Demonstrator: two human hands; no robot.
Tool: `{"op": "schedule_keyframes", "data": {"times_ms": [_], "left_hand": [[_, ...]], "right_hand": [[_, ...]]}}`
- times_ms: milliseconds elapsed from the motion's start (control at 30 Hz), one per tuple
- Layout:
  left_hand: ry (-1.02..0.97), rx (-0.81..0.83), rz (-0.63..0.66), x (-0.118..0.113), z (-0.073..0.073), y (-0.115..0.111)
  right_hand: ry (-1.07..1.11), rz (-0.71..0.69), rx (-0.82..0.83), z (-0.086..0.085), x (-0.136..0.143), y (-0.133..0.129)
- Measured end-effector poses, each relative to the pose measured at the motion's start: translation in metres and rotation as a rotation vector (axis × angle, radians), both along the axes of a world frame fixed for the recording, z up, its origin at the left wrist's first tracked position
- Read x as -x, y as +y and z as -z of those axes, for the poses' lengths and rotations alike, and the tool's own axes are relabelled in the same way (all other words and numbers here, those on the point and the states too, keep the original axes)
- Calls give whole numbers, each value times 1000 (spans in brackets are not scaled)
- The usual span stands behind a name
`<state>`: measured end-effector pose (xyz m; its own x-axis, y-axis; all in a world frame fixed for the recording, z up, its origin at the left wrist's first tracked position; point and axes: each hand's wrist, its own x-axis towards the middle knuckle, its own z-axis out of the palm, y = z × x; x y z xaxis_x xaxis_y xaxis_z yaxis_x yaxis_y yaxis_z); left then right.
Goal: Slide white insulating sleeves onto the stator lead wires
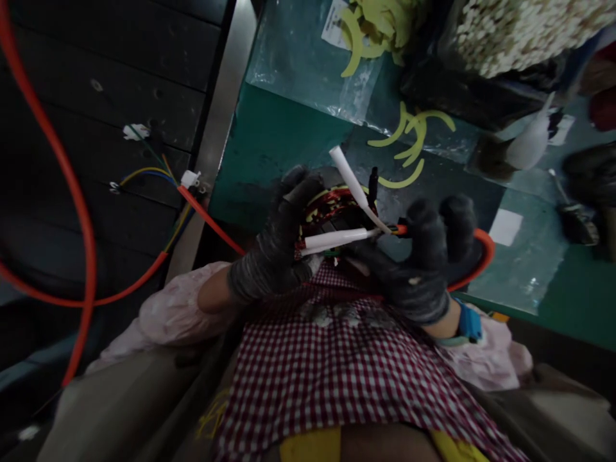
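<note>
My left hand [279, 237], in a dark grey glove, is closed on the left side of a motor stator [332, 205] with red copper windings and yellow insulation. White sleeves cover some of its leads: one sleeve [349, 176] points up and away, and another white sleeve [335, 239] lies across the stator's front. A short black tip [374, 185] stands at its far right rim. My right hand [421, 263], gloved too, is curled around an orange cable [484, 253] near its stripped end, beside the white-sleeved leads. Its fingers partly hide the cable.
Green bench top [283, 128] holds plastic bags [308, 58], loose yellow curved strips [416, 138], a heap of small white pieces [524, 32] and a white nozzle bottle [529, 141]. Left of the metal edge [216, 122], orange cable with white connectors [190, 178] crosses dark slats.
</note>
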<state>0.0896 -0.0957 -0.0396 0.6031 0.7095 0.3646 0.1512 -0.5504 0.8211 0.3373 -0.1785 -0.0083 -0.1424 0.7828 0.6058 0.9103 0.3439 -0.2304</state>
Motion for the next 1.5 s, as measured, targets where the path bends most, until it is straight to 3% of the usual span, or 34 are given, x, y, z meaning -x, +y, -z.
{"op": "schedule_keyframes", "data": {"times_ms": [167, 267, 367, 500, 833, 1000, 1100, 1200, 1367, 1500], "left_hand": [[111, -81, 128, -8, -16, 14], [139, -123, 168, -8, -21, 21], [148, -177, 199, -7, -21, 26], [149, -233, 234, -6, -17, 28], [144, -172, 180, -13, -27, 23], [70, -126, 0, -20, -9, 12], [48, -106, -171, -26, 4, 3], [54, -101, -188, -34, 6, 1], [187, -130, -178, -51, -14, 5], [353, -103, -180, -61, -34, 5]], "right_hand": [[18, 66, 140, 4, 2, 19], [98, 13, 165, 11, -1, 20], [128, -51, 215, 17, -7, 19], [94, -20, 240, 21, -12, 18], [89, 100, 153, 21, 7, 9], [154, 207, 219, 27, 12, 10], [196, 126, 278, 27, 2, 14], [213, -38, 342, 25, -22, 17], [268, -134, 336, 27, -61, 19], [215, -338, 237, 33, -74, 27]]}}
